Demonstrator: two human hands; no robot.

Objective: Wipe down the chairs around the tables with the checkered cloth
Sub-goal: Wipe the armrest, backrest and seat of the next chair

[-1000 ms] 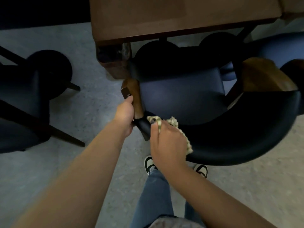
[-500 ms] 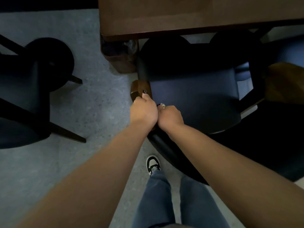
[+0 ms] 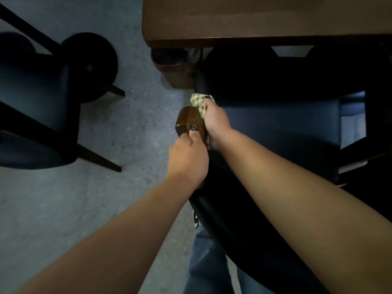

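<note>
Cloth (image 3: 198, 103) is bunched in my right hand (image 3: 215, 124), pressed against the inner side of the chair's wooden armrest (image 3: 191, 122), which my left hand (image 3: 187, 161) grips from behind. With so little cloth out, I might rub bare knuckles on wood, or snag it near the worktop (image 3: 254, 18) leg.

You're looking down at a grey speckled floor (image 3: 118, 128), which carries everything here. On it stand a dark upholstered chair (image 3: 275, 128) pushed in under a brown wooden table (image 3: 254, 15), the table's thick leg (image 3: 176, 66) just beside the chair's front corner, and a second dark chair (image 3: 36, 96) well apart on your left. Your sneaker (image 3: 196, 219) shows on the floor beneath the near chair's back.
</note>
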